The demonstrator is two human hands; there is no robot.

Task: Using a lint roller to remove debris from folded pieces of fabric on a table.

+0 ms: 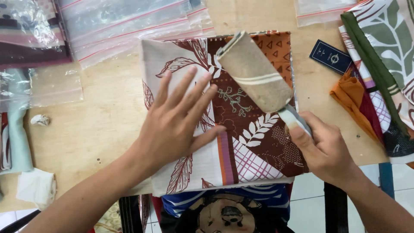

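Folded patterned cloth (241, 142) is lying flat on the wooden table (99, 125), its near edge hanging over the table's front. The left hand (177, 125) is pressing on its left half with fingers spread wide, while the right hand (323, 149) is gripping the handle of a lint roller (254, 71) resting on its upper right. Likely risk: the roller's tack is lifting or bunching the right half, which no fingers are pinning.

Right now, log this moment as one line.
left hand: flat on folded patterned cloth | right hand: grips lint roller on cloth | surface: wooden table
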